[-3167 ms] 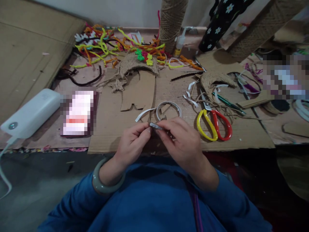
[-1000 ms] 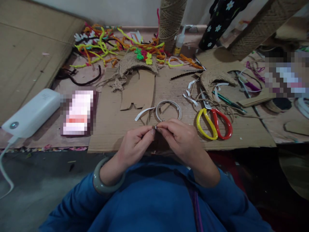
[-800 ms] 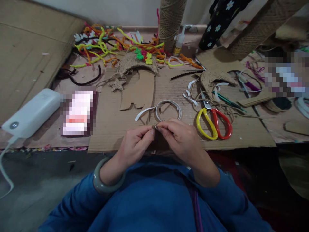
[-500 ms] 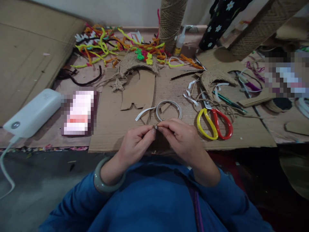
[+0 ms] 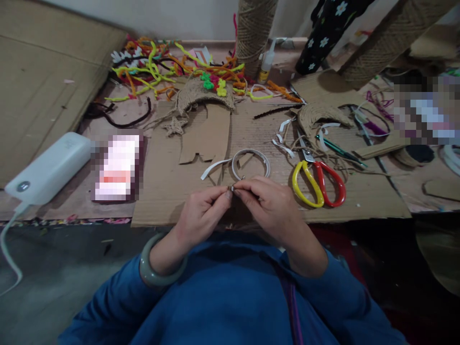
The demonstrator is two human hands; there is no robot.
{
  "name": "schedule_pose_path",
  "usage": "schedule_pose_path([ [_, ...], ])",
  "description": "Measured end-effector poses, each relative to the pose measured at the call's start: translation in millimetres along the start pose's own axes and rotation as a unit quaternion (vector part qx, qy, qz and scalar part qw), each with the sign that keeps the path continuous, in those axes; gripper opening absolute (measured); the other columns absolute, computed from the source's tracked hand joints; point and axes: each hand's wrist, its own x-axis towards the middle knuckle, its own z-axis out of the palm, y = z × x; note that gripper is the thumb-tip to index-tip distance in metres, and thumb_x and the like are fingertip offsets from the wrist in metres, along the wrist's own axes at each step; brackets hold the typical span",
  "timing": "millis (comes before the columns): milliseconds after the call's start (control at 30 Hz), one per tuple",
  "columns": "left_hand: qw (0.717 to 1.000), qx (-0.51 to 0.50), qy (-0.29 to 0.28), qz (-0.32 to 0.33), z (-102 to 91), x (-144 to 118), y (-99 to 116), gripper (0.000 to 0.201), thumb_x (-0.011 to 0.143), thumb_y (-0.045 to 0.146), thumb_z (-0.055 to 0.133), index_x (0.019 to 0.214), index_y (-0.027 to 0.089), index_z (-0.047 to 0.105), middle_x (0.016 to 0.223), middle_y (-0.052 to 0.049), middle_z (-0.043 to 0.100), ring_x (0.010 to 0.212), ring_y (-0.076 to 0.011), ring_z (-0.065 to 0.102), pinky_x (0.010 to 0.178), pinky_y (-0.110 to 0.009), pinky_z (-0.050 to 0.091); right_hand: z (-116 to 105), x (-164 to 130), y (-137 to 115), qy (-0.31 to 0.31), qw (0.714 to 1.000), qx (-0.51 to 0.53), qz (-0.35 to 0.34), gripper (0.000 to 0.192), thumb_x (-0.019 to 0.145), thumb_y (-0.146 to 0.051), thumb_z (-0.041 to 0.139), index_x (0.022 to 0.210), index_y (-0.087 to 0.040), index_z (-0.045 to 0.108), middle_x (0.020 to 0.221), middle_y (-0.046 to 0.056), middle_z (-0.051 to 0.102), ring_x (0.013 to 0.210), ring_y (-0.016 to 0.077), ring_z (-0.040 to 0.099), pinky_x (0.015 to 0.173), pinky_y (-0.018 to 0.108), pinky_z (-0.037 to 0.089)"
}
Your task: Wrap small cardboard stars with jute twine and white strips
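Observation:
My left hand (image 5: 203, 206) and my right hand (image 5: 270, 205) meet at the cardboard mat's near edge, thumbs and forefingers pinched. Between the fingertips is a tiny brown-and-white piece (image 5: 232, 189), mostly covered and too small to name. Just beyond my hands lies a roll of white tape (image 5: 266, 165), its loose end curling left. To the right of my right hand rest scissors (image 5: 319, 184) with one yellow and one red handle. Further back sits a twine-wrapped crescent (image 5: 187, 97) bearing green, pink and yellow flowers, with a twine star (image 5: 175, 126) beside it.
A phone (image 5: 117, 167) and a white power bank (image 5: 48, 165) lie on the left. Bright pipe cleaners (image 5: 154, 72) heap at the back near a glue bottle (image 5: 266, 64) and a twine-wrapped post (image 5: 256, 33). A second twine crescent (image 5: 321, 115) sits behind the scissors.

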Motion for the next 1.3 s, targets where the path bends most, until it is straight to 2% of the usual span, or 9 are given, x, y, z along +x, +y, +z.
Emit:
schedule_pose_path([
  [700, 1.000, 0.010, -0.001, 0.000, 0.6, 0.8, 0.8, 0.028, 0.087, 0.028, 0.044, 0.065, 0.017, 0.054, 0.058, 0.002, 0.045, 0.055, -0.0098, 0.042, 0.053, -0.022, 0.035, 4.4, -1.3, 1.6, 0.006, 1.000, 0.006, 0.005, 0.019, 0.091, -0.021, 0.050, 0.091, -0.016, 0.068, 0.080, 0.005, 0.068, 0.075, 0.0164, 0.065, 0.065, 0.025, 0.047],
  [933, 1.000, 0.012, 0.018, -0.003, 3.5, 1.3, 0.2, 0.030, 0.087, 0.027, 0.044, 0.061, 0.016, 0.053, 0.057, 0.003, 0.045, 0.054, -0.0095, 0.042, 0.051, -0.022, 0.035, 7.0, -3.7, 0.4, 0.042, 0.999, 0.017, 0.010, 0.011, 0.088, -0.019, 0.053, 0.088, -0.017, 0.063, 0.076, 0.003, 0.066, 0.069, 0.0150, 0.062, 0.062, 0.025, 0.045],
  [1100, 0.999, 0.034, 0.032, 0.012, 5.1, 1.3, 0.1, 0.025, 0.086, 0.025, 0.046, 0.069, 0.015, 0.062, 0.058, 0.002, 0.053, 0.055, -0.0102, 0.049, 0.053, -0.021, 0.039, 6.6, -3.1, -0.6, 0.028, 0.999, 0.039, 0.015, 0.013, 0.089, -0.020, 0.051, 0.085, -0.018, 0.063, 0.078, 0.004, 0.065, 0.073, 0.0150, 0.061, 0.065, 0.025, 0.046],
  [1300, 0.996, 0.062, 0.047, 0.046, 7.0, -0.3, 0.5, 0.022, 0.086, 0.020, 0.049, 0.076, 0.016, 0.068, 0.063, 0.001, 0.064, 0.059, -0.0107, 0.057, 0.057, -0.020, 0.043, 4.1, -3.7, 0.3, 0.018, 0.998, 0.043, 0.041, 0.010, 0.087, -0.019, 0.054, 0.082, -0.017, 0.063, 0.075, 0.002, 0.065, 0.069, 0.0137, 0.060, 0.062, 0.024, 0.044],
])
